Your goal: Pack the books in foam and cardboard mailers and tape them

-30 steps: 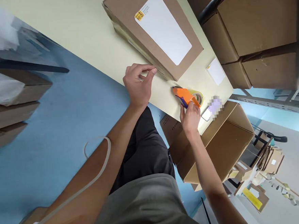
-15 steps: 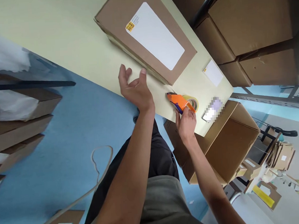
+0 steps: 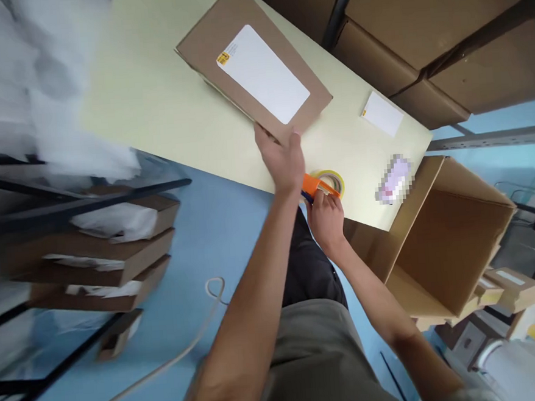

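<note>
A flat brown cardboard box point(image 3: 221, 57) with a large white label lies on the pale yellow table point(image 3: 151, 105). My left hand point(image 3: 283, 156) grips the box's near corner, fingers closed on its edge. Beside it my right hand point(image 3: 326, 215) is wrapped round the handle of an orange tape dispenser point(image 3: 324, 184) with a roll of clear tape, which rests on the table near its front edge.
A small white label point(image 3: 383, 114) and a blurred purple item point(image 3: 393, 180) lie on the table's right end. An open empty carton point(image 3: 453, 236) stands right of the table. Stacked cartons point(image 3: 410, 19) fill shelves behind. A rack of flat boxes point(image 3: 111, 260) is at left.
My left hand has moved from open above the table onto the near corner of the labelled box. The view has swung left. My right hand stays on the tape dispenser.
</note>
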Demonstrator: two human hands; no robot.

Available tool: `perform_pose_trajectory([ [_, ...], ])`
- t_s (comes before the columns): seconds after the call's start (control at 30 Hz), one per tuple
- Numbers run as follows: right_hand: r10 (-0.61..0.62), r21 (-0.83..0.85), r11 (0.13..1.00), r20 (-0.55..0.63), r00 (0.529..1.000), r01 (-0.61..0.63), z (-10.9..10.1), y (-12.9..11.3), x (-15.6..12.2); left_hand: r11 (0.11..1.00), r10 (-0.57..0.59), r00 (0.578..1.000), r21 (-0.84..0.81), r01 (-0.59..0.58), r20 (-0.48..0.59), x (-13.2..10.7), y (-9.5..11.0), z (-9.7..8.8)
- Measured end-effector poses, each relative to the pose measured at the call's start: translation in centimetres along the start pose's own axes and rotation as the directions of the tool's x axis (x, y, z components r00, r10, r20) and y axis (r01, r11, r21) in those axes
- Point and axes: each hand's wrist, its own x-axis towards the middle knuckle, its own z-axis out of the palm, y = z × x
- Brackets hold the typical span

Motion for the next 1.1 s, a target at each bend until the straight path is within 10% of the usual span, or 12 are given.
perform_pose_trajectory([
  [0.13,-0.039,0.083,0.996,0.054,0.998,0.034,0.0,-3.8,-0.5,0.998,-0.042,0.997,0.057,0.039,0.062,1.4,-0.2,-4.9],
  [0.3,-0.009,0.144,0.990,0.108,0.994,-0.007,0.1,-4.9,-0.4,0.996,-0.050,0.997,0.082,0.045,0.061,2.0,-0.6,-5.5],
  [0.73,0.229,0.080,0.967,0.141,0.963,-0.242,-0.5,6.8,-5.5,0.992,-0.058,0.997,0.113,0.052,0.046,2.5,-0.1,-4.8],
  [1.1,0.048,0.165,0.986,-0.119,0.992,-0.028,-3.2,13.4,11.9,0.994,-0.055,0.995,0.094,0.047,0.082,2.5,0.1,-4.8],
])
